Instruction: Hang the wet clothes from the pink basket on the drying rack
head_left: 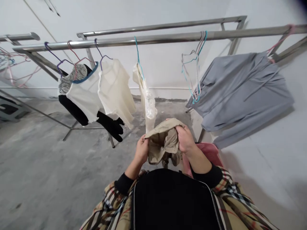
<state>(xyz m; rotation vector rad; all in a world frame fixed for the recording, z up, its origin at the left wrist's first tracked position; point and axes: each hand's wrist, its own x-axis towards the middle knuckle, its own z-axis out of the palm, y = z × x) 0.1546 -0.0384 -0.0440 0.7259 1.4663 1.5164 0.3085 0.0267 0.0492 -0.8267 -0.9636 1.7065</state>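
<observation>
Between my two hands hangs a khaki garment [159, 145], its open waist-like edge stretched wide in front of my body. My left hand [142, 149] pinches the left end of that edge. On the other side my right hand [185, 138] grips the cloth, fingers curled into it. The lower part of the garment is hidden behind my black front panel. Just beyond it hangs a cream lacy garment [150, 102] on a blue hanger [138, 54], close behind the khaki edge.
A metal rail [158, 39] runs across. Left on it hang a cream top [115, 89], a white top [83, 92] and a black-sleeved garment [73, 107]. Several bare hangers [198, 60] and grey trousers [242, 86] hang right. A pink plastic stool or basket [211, 151] stands beside my right arm.
</observation>
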